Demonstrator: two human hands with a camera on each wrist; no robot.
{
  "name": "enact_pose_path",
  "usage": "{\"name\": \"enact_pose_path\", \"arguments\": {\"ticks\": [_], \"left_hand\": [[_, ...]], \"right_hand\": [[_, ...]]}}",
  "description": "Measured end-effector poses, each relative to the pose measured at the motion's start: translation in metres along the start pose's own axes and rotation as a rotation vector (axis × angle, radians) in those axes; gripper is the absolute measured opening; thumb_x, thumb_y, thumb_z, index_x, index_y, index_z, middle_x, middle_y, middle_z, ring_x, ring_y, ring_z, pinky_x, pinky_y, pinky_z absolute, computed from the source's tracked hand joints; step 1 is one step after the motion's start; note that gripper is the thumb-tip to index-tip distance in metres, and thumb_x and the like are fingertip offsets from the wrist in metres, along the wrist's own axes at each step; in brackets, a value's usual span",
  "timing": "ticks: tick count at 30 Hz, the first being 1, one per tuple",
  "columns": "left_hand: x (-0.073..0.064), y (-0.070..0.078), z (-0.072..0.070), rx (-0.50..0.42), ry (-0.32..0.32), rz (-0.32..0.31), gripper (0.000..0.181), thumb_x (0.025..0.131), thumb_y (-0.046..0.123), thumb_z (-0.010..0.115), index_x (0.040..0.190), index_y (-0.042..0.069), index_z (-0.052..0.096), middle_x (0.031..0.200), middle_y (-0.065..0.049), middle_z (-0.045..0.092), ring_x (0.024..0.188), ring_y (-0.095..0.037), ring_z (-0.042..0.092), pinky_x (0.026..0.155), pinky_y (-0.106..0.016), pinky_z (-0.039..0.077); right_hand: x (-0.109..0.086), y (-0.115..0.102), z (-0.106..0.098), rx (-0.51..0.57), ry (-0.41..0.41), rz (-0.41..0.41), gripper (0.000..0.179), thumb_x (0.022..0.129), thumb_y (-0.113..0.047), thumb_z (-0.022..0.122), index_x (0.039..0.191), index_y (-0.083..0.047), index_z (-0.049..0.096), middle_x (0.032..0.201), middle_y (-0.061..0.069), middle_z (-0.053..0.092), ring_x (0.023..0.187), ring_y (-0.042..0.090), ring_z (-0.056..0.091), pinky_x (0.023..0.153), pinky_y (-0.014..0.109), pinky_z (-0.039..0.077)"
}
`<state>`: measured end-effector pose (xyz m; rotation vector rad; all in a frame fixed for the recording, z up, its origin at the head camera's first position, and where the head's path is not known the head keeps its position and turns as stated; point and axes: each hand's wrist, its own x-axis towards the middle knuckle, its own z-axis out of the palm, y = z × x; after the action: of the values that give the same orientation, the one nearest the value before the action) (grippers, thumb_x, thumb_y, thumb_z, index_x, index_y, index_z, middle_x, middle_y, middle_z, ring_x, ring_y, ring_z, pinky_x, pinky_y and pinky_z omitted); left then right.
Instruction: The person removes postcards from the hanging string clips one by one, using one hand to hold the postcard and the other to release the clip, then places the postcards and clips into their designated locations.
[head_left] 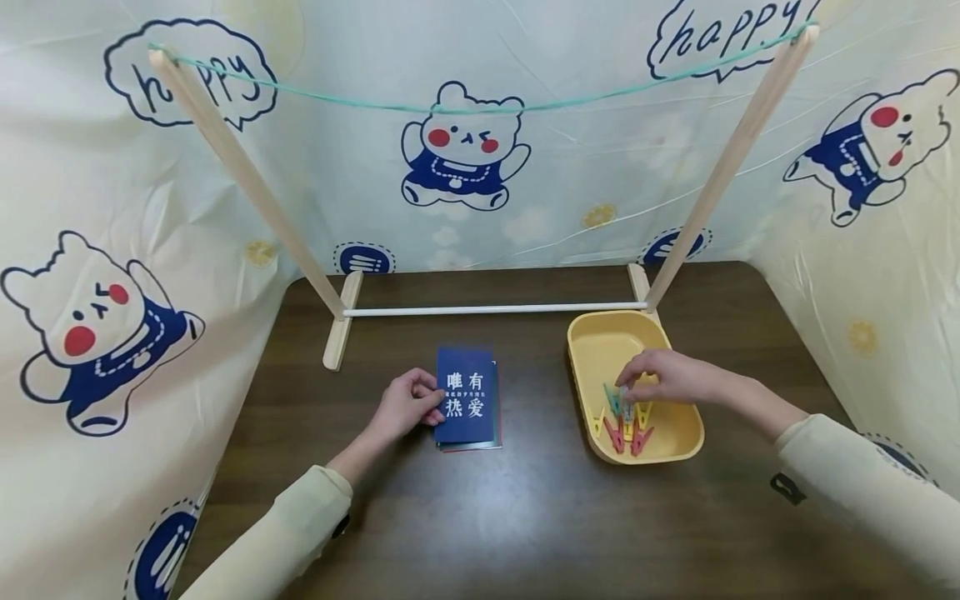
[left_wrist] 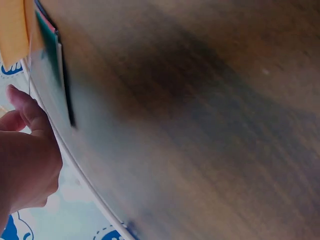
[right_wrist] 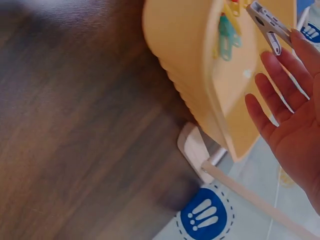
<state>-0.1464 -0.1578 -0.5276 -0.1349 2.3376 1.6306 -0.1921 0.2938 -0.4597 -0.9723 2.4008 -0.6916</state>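
Observation:
My left hand (head_left: 408, 400) pinches the left edge of a dark blue card (head_left: 468, 367) with white Chinese characters. In the left wrist view that card is edge-on, raised over a small stack of cards (left_wrist: 50, 42) lying on the table. My right hand (head_left: 667, 375) is over the yellow tray (head_left: 682, 437). Between its thumb and index finger it pinches a grey clothespin (right_wrist: 269, 24); the other fingers are spread. Several red, yellow and teal clothespins lie in the tray, among them a red clothespin (head_left: 640, 437) and a teal clothespin (right_wrist: 226, 42).
Behind the cards stands a wooden frame, with a left post (head_left: 247, 175), a right post (head_left: 731, 167) and a white bottom rod (head_left: 495, 310). A teal string (head_left: 405, 107) sags between the post tops. Bear-printed cloth (head_left: 360, 183) surrounds the dark wooden table (head_left: 480, 533).

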Motion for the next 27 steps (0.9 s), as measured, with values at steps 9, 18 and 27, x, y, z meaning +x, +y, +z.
{"name": "enact_pose_path", "arguments": {"ticks": [9,18,27], "left_hand": [[-0.006,-0.011,0.007,0.193,0.01,0.059,0.015,0.096,0.005,0.074,0.102,-0.002,0.061,0.072,-0.006,0.072,0.054,-0.015,0.067,0.053,-0.03,0.058],[-0.01,-0.018,0.013,0.313,0.038,0.135,0.016,0.094,0.007,0.077,0.098,0.001,0.062,0.07,-0.002,0.068,0.053,-0.015,0.064,0.055,-0.026,0.055],[-0.012,-0.029,0.017,0.543,0.097,0.233,0.023,0.094,0.015,0.079,0.085,0.01,0.058,0.063,0.004,0.056,0.054,-0.01,0.053,0.054,-0.026,0.045]], "right_hand": [[-0.003,0.004,0.015,0.011,-0.071,0.011,0.02,0.097,-0.023,0.075,0.108,-0.008,0.079,0.099,-0.007,0.071,0.093,0.014,0.063,0.087,0.041,0.057],[-0.006,0.004,0.017,-0.028,-0.032,0.039,0.024,0.101,-0.026,0.071,0.113,-0.006,0.076,0.098,-0.008,0.069,0.087,0.007,0.06,0.081,0.032,0.056],[-0.008,-0.001,0.025,-0.073,-0.013,0.038,0.023,0.102,-0.026,0.07,0.113,-0.008,0.077,0.101,-0.007,0.071,0.091,0.008,0.061,0.087,0.043,0.058]]}}
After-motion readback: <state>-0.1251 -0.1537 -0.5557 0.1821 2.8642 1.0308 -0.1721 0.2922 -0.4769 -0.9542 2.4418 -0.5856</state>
